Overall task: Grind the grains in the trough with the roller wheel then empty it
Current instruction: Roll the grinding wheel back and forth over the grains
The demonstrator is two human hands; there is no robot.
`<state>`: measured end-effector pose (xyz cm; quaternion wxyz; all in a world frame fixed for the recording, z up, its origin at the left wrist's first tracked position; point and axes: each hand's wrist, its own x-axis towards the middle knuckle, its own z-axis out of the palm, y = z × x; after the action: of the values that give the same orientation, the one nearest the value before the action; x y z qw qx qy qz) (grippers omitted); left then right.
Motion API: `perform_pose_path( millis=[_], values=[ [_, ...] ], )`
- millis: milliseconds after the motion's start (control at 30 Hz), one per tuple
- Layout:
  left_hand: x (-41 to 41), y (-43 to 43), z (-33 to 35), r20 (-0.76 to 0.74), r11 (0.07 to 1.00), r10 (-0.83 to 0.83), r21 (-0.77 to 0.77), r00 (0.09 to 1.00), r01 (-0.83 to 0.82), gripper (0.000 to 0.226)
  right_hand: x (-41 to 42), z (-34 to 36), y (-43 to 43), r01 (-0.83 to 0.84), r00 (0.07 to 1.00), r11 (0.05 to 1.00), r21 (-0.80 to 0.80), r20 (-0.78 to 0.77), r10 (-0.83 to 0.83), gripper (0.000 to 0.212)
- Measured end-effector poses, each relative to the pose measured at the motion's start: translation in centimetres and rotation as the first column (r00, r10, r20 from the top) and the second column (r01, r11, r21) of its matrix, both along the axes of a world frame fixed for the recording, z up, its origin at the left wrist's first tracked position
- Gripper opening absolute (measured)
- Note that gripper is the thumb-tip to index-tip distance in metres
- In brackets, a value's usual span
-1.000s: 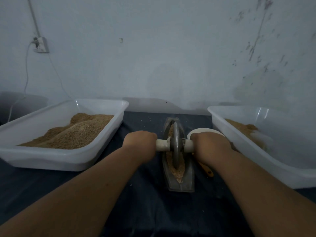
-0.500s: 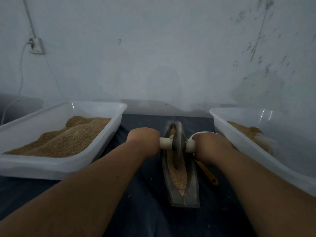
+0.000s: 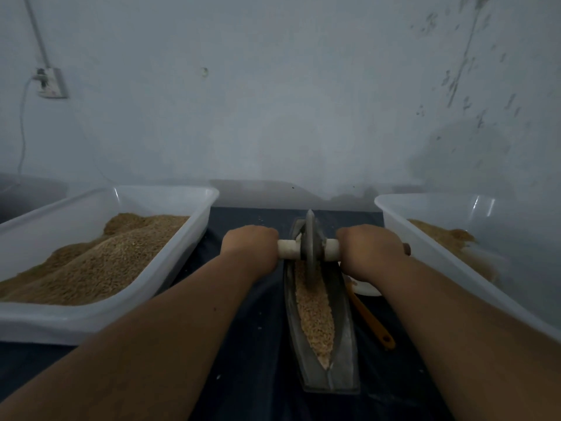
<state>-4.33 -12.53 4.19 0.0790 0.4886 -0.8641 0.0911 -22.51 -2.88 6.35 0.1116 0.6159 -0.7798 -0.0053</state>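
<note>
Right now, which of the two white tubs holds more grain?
The left tub, its grain heaped high; the right tub holds only a low patch.

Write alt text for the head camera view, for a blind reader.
The left hand and right hand grip the pale handle on each side of a metal roller wheel, which stands in a narrow trough of tan grains near its far end. The white left tub and right tub beside it hold grain; an orange utensil lies right of the trough.
</note>
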Motion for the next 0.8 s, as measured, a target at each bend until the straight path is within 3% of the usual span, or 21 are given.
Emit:
perform_pose_path(
  millis=[267, 500, 800],
  values=[
    [1.7, 4.8, 0.8, 0.089, 1.0, -0.021, 0.012, 0.996, 0.02, 0.019, 1.6, 0.0, 4.4, 0.043, 0.989, 0.995, 0.084, 0.136, -0.054, 0.028],
    [4.2, 7.7, 0.1, 0.07, 0.99, -0.061, 0.129, 0.996, 0.052, 0.02, 3.4, 0.9, 7.2, 0.043, 0.999, 0.988, 0.149, -0.011, -0.042, 0.023],
    [1.9, 5.0, 1.2, 0.146, 0.993, -0.072, 0.101, 0.987, 0.058, 0.024, 0.7, -0.1, 4.0, -0.006, 0.997, 0.981, 0.195, 0.082, -0.01, 0.018]
  ],
)
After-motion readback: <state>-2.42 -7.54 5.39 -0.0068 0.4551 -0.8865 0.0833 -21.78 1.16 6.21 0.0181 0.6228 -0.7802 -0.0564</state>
